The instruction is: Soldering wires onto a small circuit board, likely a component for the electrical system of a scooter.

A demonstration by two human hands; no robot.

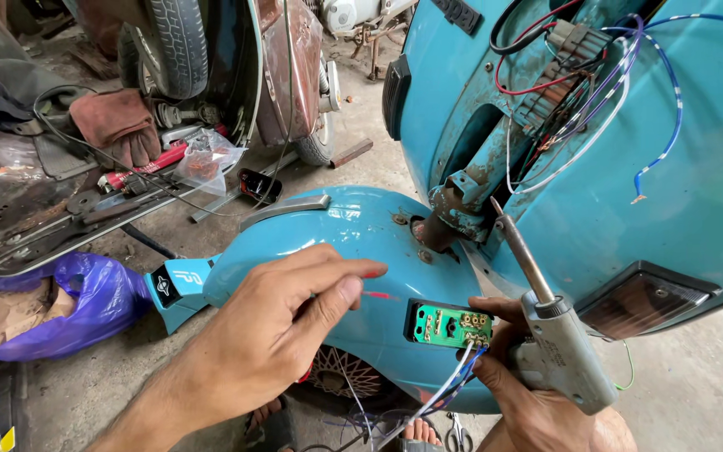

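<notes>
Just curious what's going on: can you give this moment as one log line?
left hand: pinching thin red wire | right hand: holding grey soldering gun, green circuit board | behind: blue scooter fender

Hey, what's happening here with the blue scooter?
A person is soldering by a blue scooter's front fender. The right hand holds a grey soldering gun and a small green circuit board with wires hanging from it. The left hand pinches something thin and red, pointed toward the board.
</notes>
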